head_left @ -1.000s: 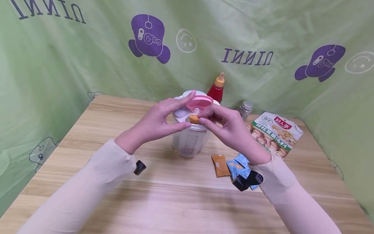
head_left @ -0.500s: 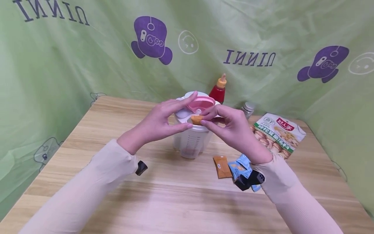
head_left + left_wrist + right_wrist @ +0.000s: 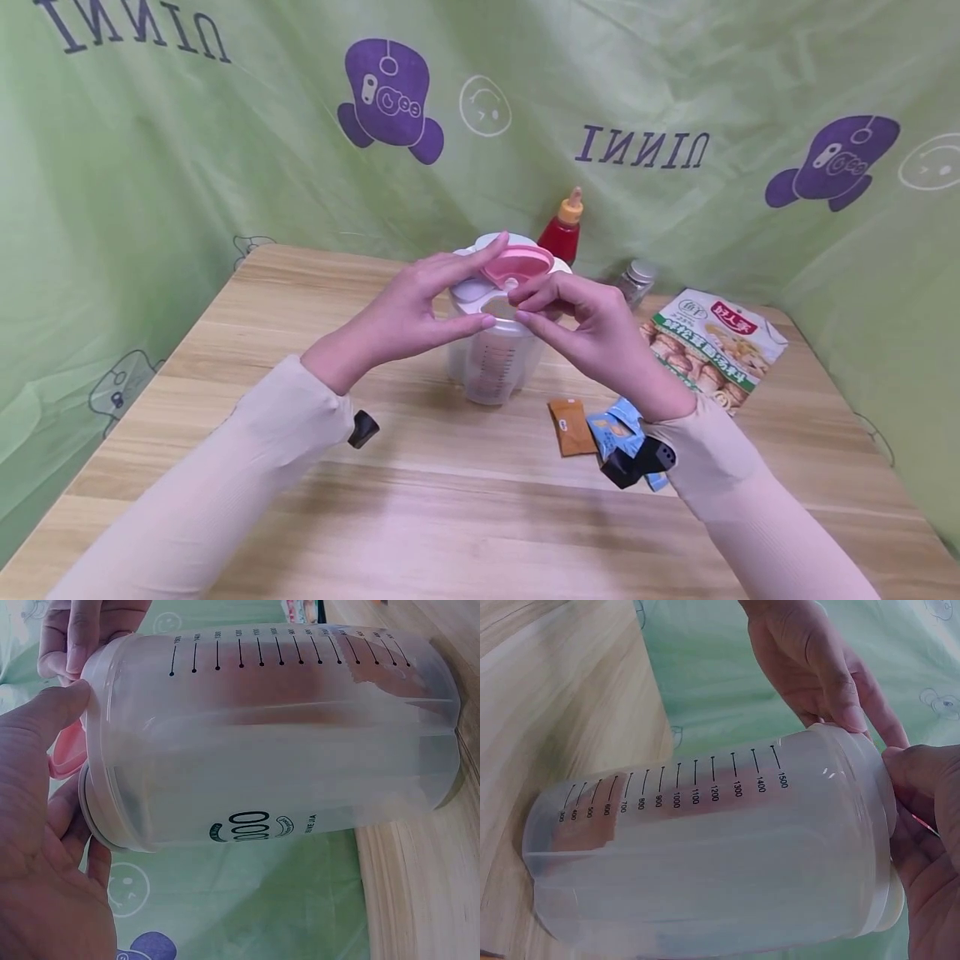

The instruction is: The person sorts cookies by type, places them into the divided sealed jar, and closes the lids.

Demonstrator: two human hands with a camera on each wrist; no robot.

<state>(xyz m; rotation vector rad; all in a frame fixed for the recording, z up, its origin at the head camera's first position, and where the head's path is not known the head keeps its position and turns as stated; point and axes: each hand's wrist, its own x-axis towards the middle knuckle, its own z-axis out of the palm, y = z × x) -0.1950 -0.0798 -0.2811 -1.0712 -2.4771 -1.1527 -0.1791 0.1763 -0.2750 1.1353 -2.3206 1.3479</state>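
Observation:
A translucent cereal storage container [image 3: 491, 362] with a white top stands upright on the table, its pink flip lid [image 3: 519, 265] raised over one opening. My left hand [image 3: 412, 312] holds the container's top, thumb at the near rim and fingers over the far side. Over the opening is my right hand [image 3: 588, 329], thumb and forefinger slightly apart with nothing between them. Through the wall a brown packet [image 3: 397, 684] shows low inside the container, with a blurred brown patch above it. In the right wrist view the same packet [image 3: 585, 825] shows near the bottom.
Another brown packet [image 3: 572, 427] and light-blue packets [image 3: 615, 425] lie near the right wrist. A mushroom-printed pouch [image 3: 712, 342] lies at the right. Behind stand a red squeeze bottle [image 3: 561, 237] and a small jar [image 3: 637, 279] by the green cloth [image 3: 660, 75].
The brown packet pinched by my right hand half a second ago has been let go and dropped into the container. My left hand has stayed on the top.

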